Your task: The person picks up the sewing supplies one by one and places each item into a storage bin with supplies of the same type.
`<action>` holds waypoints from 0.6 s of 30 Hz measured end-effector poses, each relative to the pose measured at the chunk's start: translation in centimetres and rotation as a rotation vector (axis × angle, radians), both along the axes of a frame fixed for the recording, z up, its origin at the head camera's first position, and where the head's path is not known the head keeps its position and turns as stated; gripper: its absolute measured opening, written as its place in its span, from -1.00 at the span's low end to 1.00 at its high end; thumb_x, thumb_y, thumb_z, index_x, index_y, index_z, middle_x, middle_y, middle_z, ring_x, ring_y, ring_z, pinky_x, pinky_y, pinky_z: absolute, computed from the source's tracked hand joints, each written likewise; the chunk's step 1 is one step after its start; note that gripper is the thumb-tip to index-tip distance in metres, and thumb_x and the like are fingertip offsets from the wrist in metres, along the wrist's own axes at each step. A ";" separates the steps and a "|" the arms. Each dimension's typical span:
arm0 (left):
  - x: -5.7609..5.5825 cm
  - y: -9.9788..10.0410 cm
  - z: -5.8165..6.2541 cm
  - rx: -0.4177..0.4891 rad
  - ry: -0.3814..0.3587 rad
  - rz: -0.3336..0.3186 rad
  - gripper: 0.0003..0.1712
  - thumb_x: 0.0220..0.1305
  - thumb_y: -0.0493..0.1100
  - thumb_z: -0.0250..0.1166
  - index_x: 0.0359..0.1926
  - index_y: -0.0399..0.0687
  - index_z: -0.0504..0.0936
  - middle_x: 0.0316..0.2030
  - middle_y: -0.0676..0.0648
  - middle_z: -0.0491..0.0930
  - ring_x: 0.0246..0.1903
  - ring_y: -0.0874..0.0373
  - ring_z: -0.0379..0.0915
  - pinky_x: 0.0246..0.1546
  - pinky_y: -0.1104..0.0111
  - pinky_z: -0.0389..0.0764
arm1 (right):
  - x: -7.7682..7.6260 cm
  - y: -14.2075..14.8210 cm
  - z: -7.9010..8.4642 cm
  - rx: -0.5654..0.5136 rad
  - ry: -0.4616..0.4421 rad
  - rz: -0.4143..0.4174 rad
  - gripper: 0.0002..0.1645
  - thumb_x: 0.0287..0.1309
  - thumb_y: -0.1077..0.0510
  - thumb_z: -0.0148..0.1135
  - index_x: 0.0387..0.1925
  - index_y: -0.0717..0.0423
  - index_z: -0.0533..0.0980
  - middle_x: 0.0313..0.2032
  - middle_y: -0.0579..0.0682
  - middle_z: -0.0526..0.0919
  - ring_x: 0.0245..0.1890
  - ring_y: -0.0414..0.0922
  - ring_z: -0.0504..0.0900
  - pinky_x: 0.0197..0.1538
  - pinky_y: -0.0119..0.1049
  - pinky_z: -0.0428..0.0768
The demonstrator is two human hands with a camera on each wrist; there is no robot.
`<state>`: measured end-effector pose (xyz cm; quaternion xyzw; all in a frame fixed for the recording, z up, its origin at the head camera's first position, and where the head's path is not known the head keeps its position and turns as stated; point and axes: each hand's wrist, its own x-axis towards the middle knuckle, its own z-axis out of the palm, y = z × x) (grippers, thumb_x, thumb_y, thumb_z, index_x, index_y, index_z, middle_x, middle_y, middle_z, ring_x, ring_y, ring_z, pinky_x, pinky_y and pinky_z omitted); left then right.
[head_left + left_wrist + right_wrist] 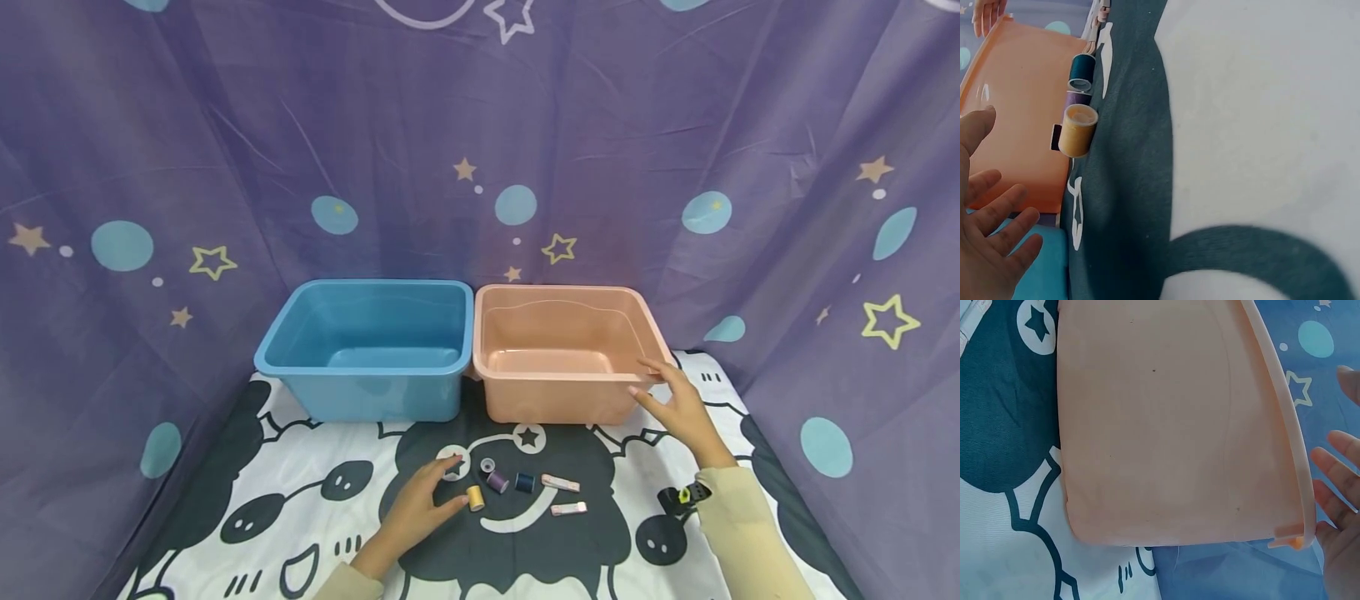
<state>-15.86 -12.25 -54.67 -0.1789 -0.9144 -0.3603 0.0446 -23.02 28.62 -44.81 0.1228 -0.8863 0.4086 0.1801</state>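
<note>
My left hand has its fingers spread beside a yellow thread spool, holding nothing. In the left wrist view a gap shows between that hand and the yellow spool. Past it lie a purple spool, a pale-topped spool and a dark blue spool. Two small pinkish-white strips sit to their right. Over the front right corner of the pink basin, my right hand has its fingers extended; in the right wrist view the fingers are right at the rim.
A blue basin stands directly left of the pink one. Both rest on a black-and-white cartoon cloth. A purple curtain with stars rises behind and on both sides. A dark wristband is on the right wrist.
</note>
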 end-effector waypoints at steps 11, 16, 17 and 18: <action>-0.2 0.0 -0.8 0.034 0.007 -0.020 -0.31 0.06 0.06 0.39 0.20 -0.06 0.46 0.11 -0.10 0.51 0.11 -0.03 0.42 0.12 0.04 0.41 | -0.7 0.5 0.0 0.001 -0.040 0.031 -0.41 0.06 0.11 0.36 0.13 0.22 0.45 0.04 0.22 0.55 0.03 0.16 0.45 0.10 0.19 0.32; 0.0 0.1 -0.8 0.040 0.017 -0.024 -0.31 0.05 0.04 0.41 0.19 -0.08 0.46 0.11 -0.12 0.51 0.10 -0.04 0.43 0.12 0.05 0.41 | -1.1 0.8 -0.2 -0.018 -0.042 0.043 -0.41 0.03 0.12 0.39 0.11 0.22 0.46 -0.02 0.19 0.61 0.01 0.09 0.46 0.12 0.17 0.30; 0.0 0.1 -0.8 0.040 0.013 -0.021 -0.32 0.05 0.04 0.41 0.19 -0.07 0.47 0.11 -0.12 0.51 0.10 -0.04 0.43 0.12 0.04 0.41 | -1.2 0.8 -0.2 -0.019 -0.040 0.047 -0.41 0.02 0.12 0.40 0.10 0.22 0.47 -0.03 0.19 0.62 0.01 0.07 0.45 0.12 0.16 0.30; 0.1 0.1 -0.8 0.039 0.008 -0.019 -0.32 0.05 0.04 0.40 0.19 -0.07 0.47 0.11 -0.12 0.51 0.11 -0.05 0.43 0.13 0.04 0.41 | -1.2 0.8 -0.3 -0.020 -0.040 0.050 -0.41 0.01 0.13 0.40 0.10 0.23 0.47 -0.04 0.19 0.62 0.00 0.06 0.45 0.12 0.15 0.31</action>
